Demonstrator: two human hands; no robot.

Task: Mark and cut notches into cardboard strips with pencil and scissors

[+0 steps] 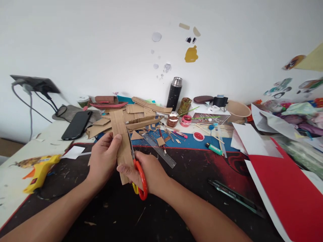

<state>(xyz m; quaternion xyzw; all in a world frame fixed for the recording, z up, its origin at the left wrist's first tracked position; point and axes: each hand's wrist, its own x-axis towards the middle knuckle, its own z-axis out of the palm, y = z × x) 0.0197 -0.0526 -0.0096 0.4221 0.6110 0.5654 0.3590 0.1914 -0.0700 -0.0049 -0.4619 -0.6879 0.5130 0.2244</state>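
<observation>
My left hand (103, 156) pinches a long strip of brown cardboard (118, 124) by its left edge, thumb on top. The strip stands nearly upright above the dark mat. In my right hand (151, 171) is a pair of scissors (143, 181) with red and yellow handles. Their blades run up along the strip's right edge; how far apart they are is hard to make out. My right thumb also lies across the lower part of the strip.
Cardboard scraps (141, 109), a clear ruler (161, 151) and paint jars (173, 119) lie beyond my hands. A yellow glue gun (41, 173) and black phone (77, 125) are left. On the right are a utility knife (236, 197), a green lighter (214, 149) and red paper (285, 188).
</observation>
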